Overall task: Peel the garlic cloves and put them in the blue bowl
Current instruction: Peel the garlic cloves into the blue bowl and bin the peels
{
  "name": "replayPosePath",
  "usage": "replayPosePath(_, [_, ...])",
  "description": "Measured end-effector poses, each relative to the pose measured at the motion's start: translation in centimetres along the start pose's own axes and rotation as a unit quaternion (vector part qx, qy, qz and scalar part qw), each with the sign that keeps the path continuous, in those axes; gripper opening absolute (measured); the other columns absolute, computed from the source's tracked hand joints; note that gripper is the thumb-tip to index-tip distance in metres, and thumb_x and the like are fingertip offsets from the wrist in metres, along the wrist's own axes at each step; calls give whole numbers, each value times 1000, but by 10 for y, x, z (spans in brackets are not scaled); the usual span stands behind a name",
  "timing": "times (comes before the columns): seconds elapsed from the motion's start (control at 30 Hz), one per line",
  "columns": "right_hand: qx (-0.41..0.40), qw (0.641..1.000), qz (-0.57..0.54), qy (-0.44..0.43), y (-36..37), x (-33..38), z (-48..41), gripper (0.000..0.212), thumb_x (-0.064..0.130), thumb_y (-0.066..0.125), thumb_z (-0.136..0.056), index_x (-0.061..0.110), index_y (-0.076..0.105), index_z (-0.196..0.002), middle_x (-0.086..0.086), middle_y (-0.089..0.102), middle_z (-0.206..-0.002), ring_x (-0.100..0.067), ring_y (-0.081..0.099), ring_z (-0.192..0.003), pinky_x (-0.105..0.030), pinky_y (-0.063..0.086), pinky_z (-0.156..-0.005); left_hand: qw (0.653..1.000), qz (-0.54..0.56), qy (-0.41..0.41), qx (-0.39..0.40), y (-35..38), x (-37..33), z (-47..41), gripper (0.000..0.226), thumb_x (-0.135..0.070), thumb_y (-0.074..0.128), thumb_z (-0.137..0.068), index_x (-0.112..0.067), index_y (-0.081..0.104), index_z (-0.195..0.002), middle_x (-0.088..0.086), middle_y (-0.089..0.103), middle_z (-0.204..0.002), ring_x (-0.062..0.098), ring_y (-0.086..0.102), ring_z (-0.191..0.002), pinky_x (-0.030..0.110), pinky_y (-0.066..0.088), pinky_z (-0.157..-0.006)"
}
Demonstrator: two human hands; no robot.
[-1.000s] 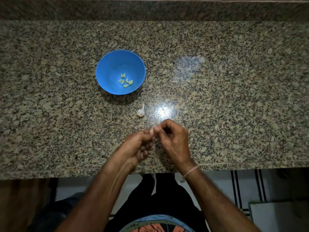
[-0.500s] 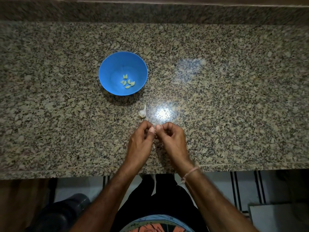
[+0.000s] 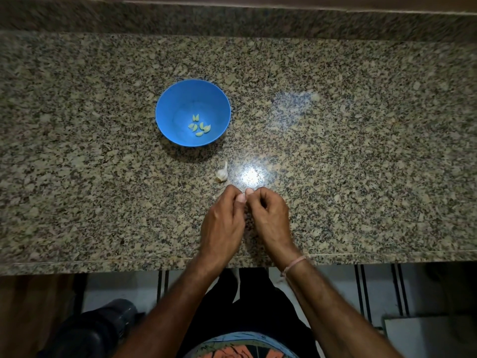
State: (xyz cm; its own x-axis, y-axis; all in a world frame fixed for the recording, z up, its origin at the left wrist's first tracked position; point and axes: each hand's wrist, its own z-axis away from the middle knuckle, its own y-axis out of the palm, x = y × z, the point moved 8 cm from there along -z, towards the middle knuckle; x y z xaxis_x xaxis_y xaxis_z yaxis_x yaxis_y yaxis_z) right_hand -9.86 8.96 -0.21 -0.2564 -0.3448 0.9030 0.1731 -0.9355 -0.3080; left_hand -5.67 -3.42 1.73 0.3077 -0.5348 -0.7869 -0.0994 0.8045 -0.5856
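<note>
The peeled cloves (image 3: 199, 126) lay in the blue bowl (image 3: 167, 112), and the garlic bulb (image 3: 222, 173) sat between bowl and hands, all unmoved. The left hand (image 3: 223, 223) had rolled knuckles-up. It met the right hand (image 3: 271, 215), both curled with thumb tips pinched together. Whatever they held was hidden.

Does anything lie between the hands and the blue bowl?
Only a garlic bulb, lying on the counter between the left hand, the right hand and the blue bowl; it is low, so a lifted hand likely clears it. The clove they pinch is hidden.
</note>
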Motion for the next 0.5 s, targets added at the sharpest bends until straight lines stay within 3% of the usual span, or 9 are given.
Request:
replayPosePath(0.13, [-12,999,35,-33,3,6,3,38,25,61,-106,19,52,-70,11,45,-61,-3,38,-54,-16,34,-50,1000,-18,-4,4,-1,1,-3,26,-34,38,-112,-17,45,-94,-2,47,-71,15,43,-62,35,32,-55])
replayPosePath(0.23, [0,996,47,-69,6,10,6,34,23,59,-108,15,53,-75,10,43,-63,-5,37,-54,-17,32,-50,992,56,-98,54,5,12,-4,28,-33,37,-113,-14,54,-100,5,60,-85,21,56,-76,42,45,-66])
replayPosePath(0.3, [8,996,51,-76,6,9,7,33,22,58,-108,19,51,-76,11,43,-64,-4,38,-55,-16,32,-50,970,147,-172,93,14,23,-4,29,-33,38,-113,-19,60,-102,0,63,-90,17,60,-80,34,48,-64])
replayPosePath(0.37, [13,997,47,-63,6,7,7,35,22,58,-108,23,49,-74,11,43,-65,-3,39,-56,-15,33,-52,953,199,-200,116,19,25,-3,28,-33,38,-113,-23,60,-99,-8,57,-83,10,54,-75,23,42,-60])
replayPosePath(0.43, [25,999,28,-14,6,0,6,35,24,58,-108,21,51,-73,7,48,-68,-1,40,-58,-15,36,-54,978,102,-147,106,14,22,-6,27,-34,39,-113,-19,60,-108,-8,55,-82,7,51,-73,22,37,-60])
replayPosePath(0.5, [46,995,-35,83,8,-12,6,34,28,57,-108,12,57,-78,0,53,-73,-5,46,-63,-17,43,-56,997,-1,-51,58,7,13,-8,25,-36,40,-112,-19,55,-103,-8,50,-75,8,44,-65,23,31,-55])
